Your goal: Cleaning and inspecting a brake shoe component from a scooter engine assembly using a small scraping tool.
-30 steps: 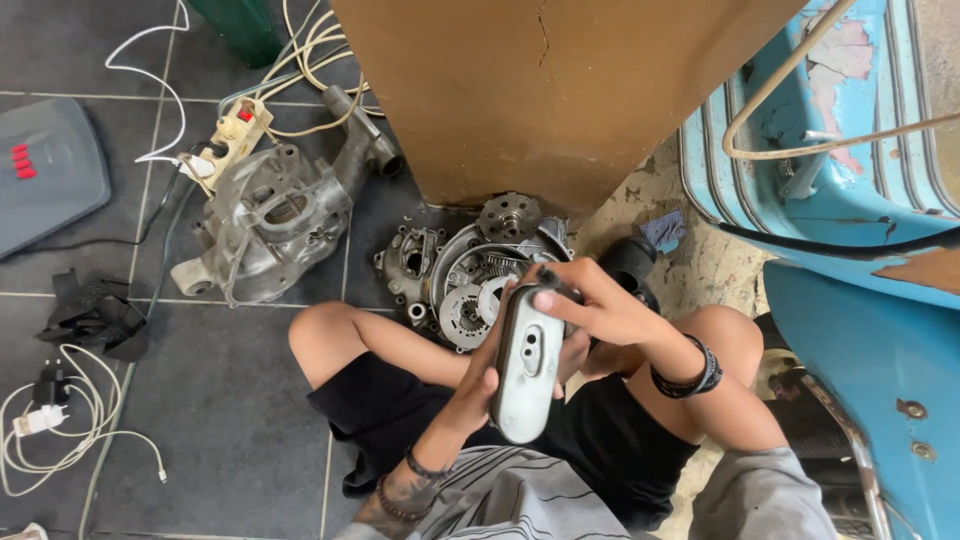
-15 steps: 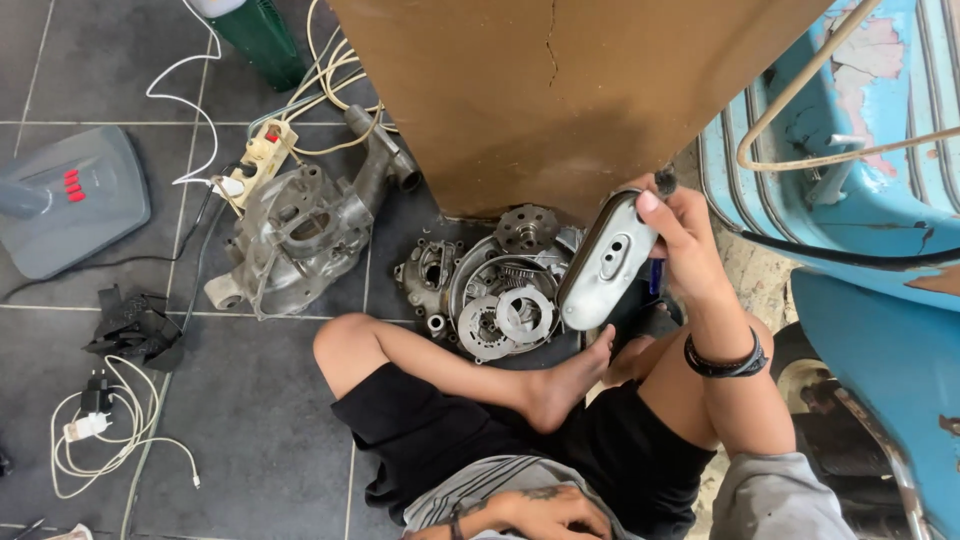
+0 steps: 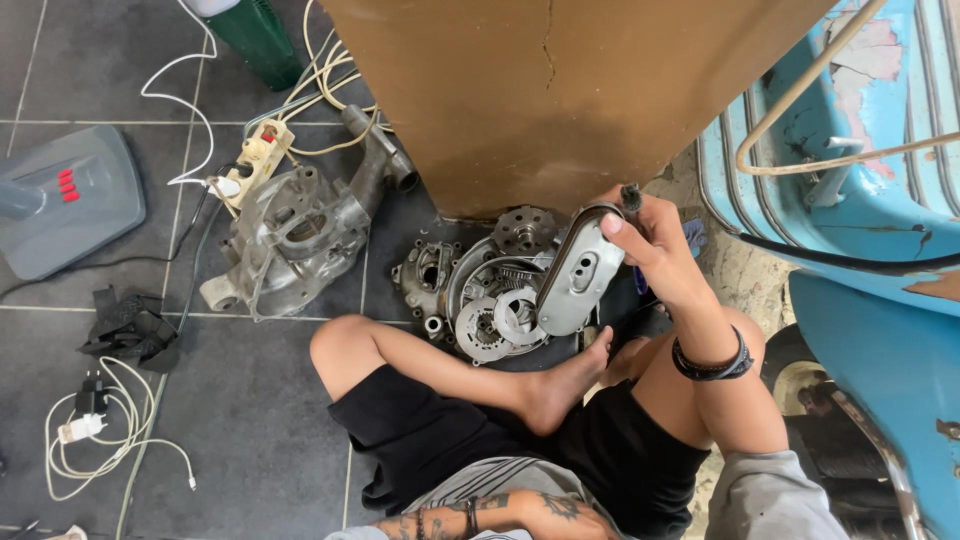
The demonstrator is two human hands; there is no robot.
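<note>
- The right hand (image 3: 650, 245) now holds the metal cover (image 3: 580, 280) out over the pile of engine parts (image 3: 495, 290) on the floor; a second ago the cover was close in front of the body, with both hands on it
- That means the cover has gone from being looked at up close to hanging above the parts pile, near the brown box (image 3: 570, 95)
- The left hand has let go and dropped back; only a tattooed left forearm (image 3: 500, 515) shows at the bottom edge, and the hand itself is out of the picture
- The right arm is stretched forward from the shoulder, wrist bent a little, with a black wristband (image 3: 712, 362) on it
- The right grip is clamped on the top end of the cover: fingers wrap its edge and the thumb lies on its face; a small dark knob pokes out above the fingers
- The cover is long, grey and rounded, tilted with its low end just above the round plates in the pile
- The person sits on the dark tile floor (image 3: 250, 420) with one bare foot (image 3: 560, 385) tucked in near the pile
- A big engine case (image 3: 290, 240) lies to the left of the pile, beside a power strip (image 3: 262, 150) with white cables
- A blue scooter (image 3: 860, 230) stands on the right
</note>
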